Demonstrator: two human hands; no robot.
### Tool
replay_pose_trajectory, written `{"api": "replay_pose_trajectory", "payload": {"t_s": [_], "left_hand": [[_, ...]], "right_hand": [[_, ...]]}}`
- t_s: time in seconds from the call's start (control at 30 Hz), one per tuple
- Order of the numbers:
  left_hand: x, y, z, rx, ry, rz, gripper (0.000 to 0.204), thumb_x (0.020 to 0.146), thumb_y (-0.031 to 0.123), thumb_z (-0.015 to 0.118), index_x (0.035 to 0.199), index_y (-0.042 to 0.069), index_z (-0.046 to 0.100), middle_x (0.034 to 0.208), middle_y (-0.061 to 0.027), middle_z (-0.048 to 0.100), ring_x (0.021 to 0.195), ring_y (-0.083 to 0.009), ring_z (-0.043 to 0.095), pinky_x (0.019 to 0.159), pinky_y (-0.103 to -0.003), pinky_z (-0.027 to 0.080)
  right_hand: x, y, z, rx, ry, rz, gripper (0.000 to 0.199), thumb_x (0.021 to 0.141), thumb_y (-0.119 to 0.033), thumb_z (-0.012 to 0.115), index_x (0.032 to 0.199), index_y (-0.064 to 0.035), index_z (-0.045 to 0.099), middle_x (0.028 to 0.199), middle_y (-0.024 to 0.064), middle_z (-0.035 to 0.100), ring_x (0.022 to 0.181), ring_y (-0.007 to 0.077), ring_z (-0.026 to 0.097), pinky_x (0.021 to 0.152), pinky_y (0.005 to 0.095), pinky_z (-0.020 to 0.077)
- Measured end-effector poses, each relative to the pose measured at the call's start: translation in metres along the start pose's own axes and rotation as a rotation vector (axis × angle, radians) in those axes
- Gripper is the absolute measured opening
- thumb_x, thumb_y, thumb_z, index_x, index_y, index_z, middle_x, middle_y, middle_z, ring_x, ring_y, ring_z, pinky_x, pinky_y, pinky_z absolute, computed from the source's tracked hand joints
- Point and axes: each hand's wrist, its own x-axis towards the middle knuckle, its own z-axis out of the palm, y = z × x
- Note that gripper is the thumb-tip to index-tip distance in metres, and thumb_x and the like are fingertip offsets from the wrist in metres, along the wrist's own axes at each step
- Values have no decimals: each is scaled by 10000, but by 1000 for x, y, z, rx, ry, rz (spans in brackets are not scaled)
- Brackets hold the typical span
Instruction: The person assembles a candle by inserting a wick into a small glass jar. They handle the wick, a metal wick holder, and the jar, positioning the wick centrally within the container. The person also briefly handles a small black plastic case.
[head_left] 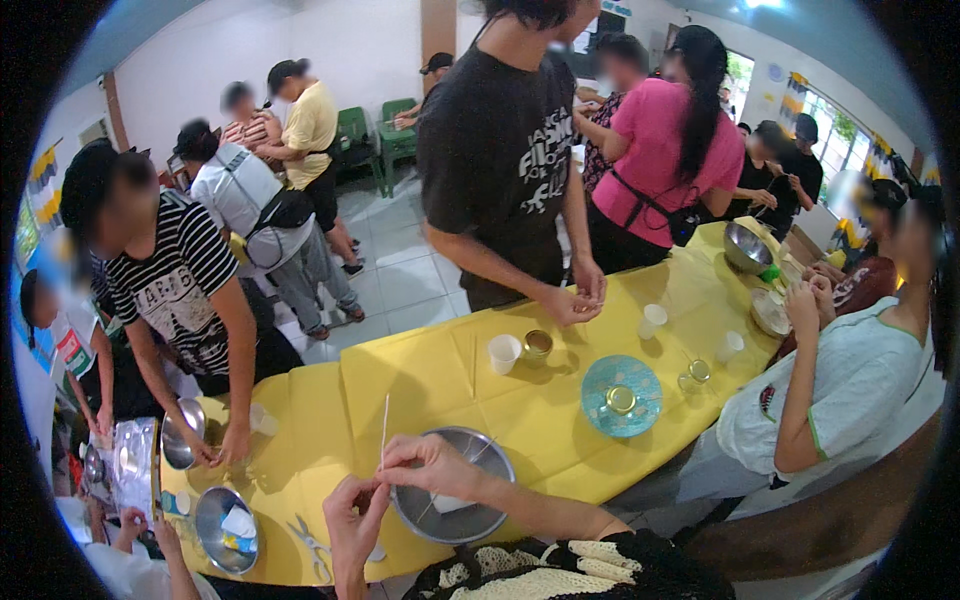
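Note:
Over the near edge of a steel bowl, my two hands meet fingertip to fingertip. A thin white strand, like a wick or slim stick, rises almost upright from between them. My right hand pinches it near its lower part. My left hand is closed in a pinch just below, at the strand's lower end. Inside the bowl lie a white piece and a thin stick, partly covered by my right forearm. A pair of scissors rests left of my left hand.
On the yellow-covered table stand a paper cup, a gold tin, a blue plate with a gold-lidded jar, and another bowl with packets. People stand opposite, including one in black; another sits at right.

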Motion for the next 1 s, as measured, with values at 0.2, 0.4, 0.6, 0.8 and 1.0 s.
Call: {"api": "replay_pose_trajectory", "payload": {"t_s": [0.2,0.4,0.6,0.8,1.0], "left_hand": [[11,3,-21,25,-70,-7,129,807,102,707,808,-16,652,639,-30,550,579,-77,496,513,-227,382],[8,4,-36,-67,-138,-38,137,825,110,696,825,-20,652,672,-38,575,597,-72,526,530,-229,410],[11,1,-43,-151,-175,-65,152,845,130,682,856,-20,656,718,-35,610,605,-67,535,536,-229,423],[13,-10,-45,-339,-194,-185,132,873,133,649,839,6,651,740,19,582,606,-33,474,528,-186,358],[28,-22,-47,-886,-73,-319,123,901,171,637,899,48,639,679,55,487,575,-24,377,492,-191,280]], "right_hand": [[24,-7,6,36,14,48,50,827,-72,682,822,-24,695,813,13,637,773,85,590,699,236,462],[46,-36,9,52,57,67,38,817,-65,701,804,-30,700,813,-8,626,768,63,570,687,211,439],[67,-56,7,-100,69,25,92,823,-102,704,813,-11,699,799,-23,608,756,51,534,681,210,413],[85,-56,5,14,112,55,169,893,-167,644,927,-5,677,870,-4,630,797,53,537,732,210,418],[72,-53,17,-70,113,65,221,943,-208,571,979,-18,677,975,17,614,886,71,539,815,228,416]]}}
